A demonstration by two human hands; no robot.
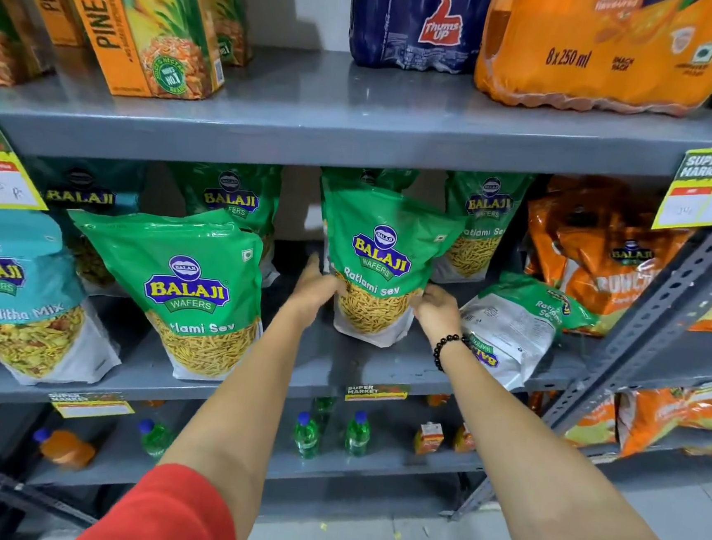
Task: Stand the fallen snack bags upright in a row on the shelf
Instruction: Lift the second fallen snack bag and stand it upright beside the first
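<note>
A green Balaji Ratlami Sev bag (382,268) stands upright in the middle of the grey shelf (337,367). My left hand (316,285) presses its left side and my right hand (437,309) holds its right side. Another green Sev bag (197,290) stands upright to the left. To the right, a green and white Sev bag (513,326) lies fallen on its side behind my right wrist. Two more green bags (485,225) (231,194) stand at the back of the shelf.
A teal Mitha Mix bag (20,296) stands at the left. Orange snack bags (596,256) fill the right end by the slanted metal upright (661,305). Juice cartons (152,23) and drink packs (601,50) sit on the shelf above, small bottles (357,433) below.
</note>
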